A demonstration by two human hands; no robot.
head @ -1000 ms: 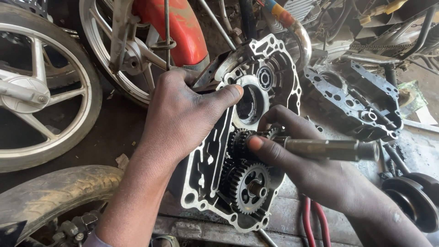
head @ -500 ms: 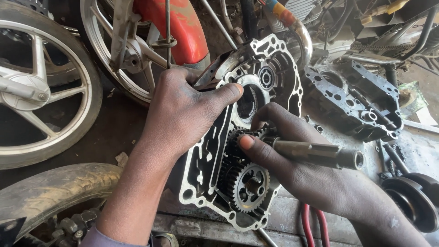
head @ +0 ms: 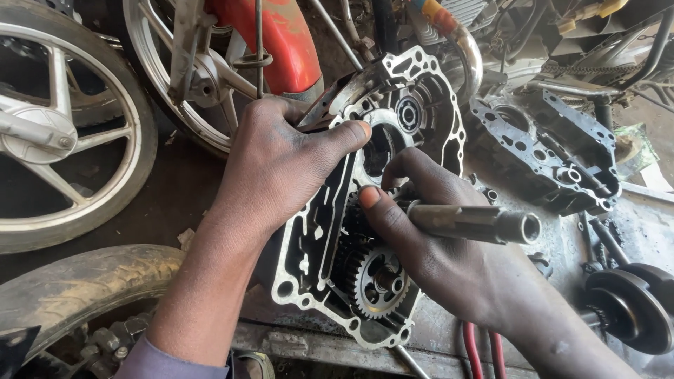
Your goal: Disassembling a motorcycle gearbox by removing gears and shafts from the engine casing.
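A silver engine crankcase half point(head: 319, 242) stands tilted on a greasy bench, with dark gears point(head: 375, 277) in its lower part and a round bearing point(head: 408, 112) near the top. My left hand point(head: 281, 165) grips the case's upper left edge, thumb lying across the big round opening. My right hand point(head: 435, 245) holds a grey metal shaft point(head: 477, 223) that points right, its inner end among the gears; fingers curl around it.
A second dark crankcase half point(head: 554, 151) lies to the right. Spoked wheels point(head: 63, 133) and a red fender point(head: 281, 42) stand behind. A worn tyre point(head: 77, 288) is at lower left, red-handled pliers point(head: 477, 347) below, a dark round part point(head: 632, 309) at right.
The shaft's free end has swung slightly downward and my right hand has shifted a little with it. My left hand keeps its hold on the case.
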